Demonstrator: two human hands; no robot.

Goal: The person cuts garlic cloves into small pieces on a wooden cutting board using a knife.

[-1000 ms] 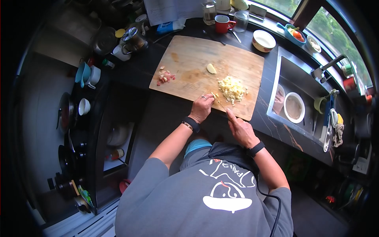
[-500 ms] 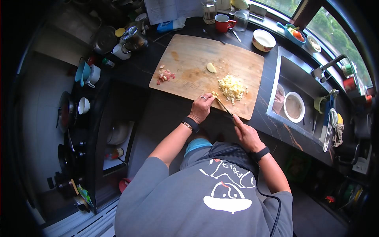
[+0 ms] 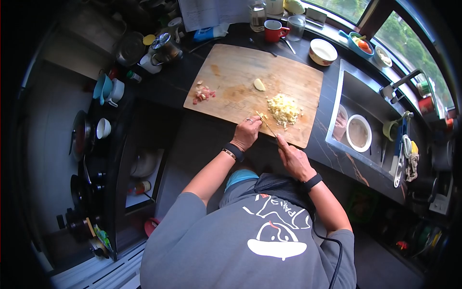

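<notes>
My right hand (image 3: pixel 295 160) is wrapped round the handle of a knife (image 3: pixel 270 128), whose thin blade points up and left across the near edge of a wooden cutting board (image 3: pixel 240 62). At the blade's tip, my left hand (image 3: pixel 248 132) has its fingertips pinched on a small piece of garlic (image 3: pixel 261 115); the fingers partly hide it. Just right of the blade lies a heap of finely chopped garlic (image 3: pixel 284 110). One pale, whole-looking clove (image 3: pixel 259 85) rests farther back on the board. Pinkish peelings (image 3: pixel 204 93) are gathered at the board's left side.
Right of the board is a sink (image 3: pixel 340 86) holding a white bowl (image 3: pixel 358 132). A patterned bowl (image 3: pixel 322 52), a red mug (image 3: pixel 274 31) and a glass jar (image 3: pixel 295 28) stand behind the board. Toward the left are a metal pot (image 3: pixel 163 44) and a blue cup (image 3: pixel 102 87).
My right hand has shifted a little left and up, and the knife blade now shows its flat more. My left hand stays almost in place at the board's near edge.
</notes>
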